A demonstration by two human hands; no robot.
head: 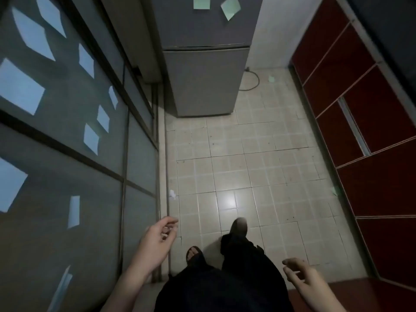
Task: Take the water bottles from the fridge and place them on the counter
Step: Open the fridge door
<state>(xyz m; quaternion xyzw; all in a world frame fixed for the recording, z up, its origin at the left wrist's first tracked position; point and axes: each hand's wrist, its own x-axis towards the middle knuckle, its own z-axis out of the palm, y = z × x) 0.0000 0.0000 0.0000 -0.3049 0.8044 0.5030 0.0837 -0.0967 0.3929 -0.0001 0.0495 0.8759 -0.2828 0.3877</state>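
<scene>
**Fridge closed at the end of a narrow kitchen aisle**

Fridge (206, 64), grey and two-doored, stands at the far end of a tiled floor (247, 167) with both doors shut, so no water bottles can be seen from the head camera. Two pale green notes (230, 6) are stuck to its upper door. A dark cord (253, 81) curls on the tiles just beside its right side, and a small scrap of paper (271, 78) lies near it. Frosted glass panels (67, 122) run along the left, dotted with light paper squares. Red cabinet doors (351, 104) line the right. Nothing on the tiles blocks the way to the fridge.

The left hand (158, 238) hangs low by the glass panels, fingers loosely curled, holding nothing. The right hand (301, 276) is low near the red cabinets, fingers half spread, also empty. Dark trousers (225, 284) and sandalled feet (193, 254) show between them.
</scene>
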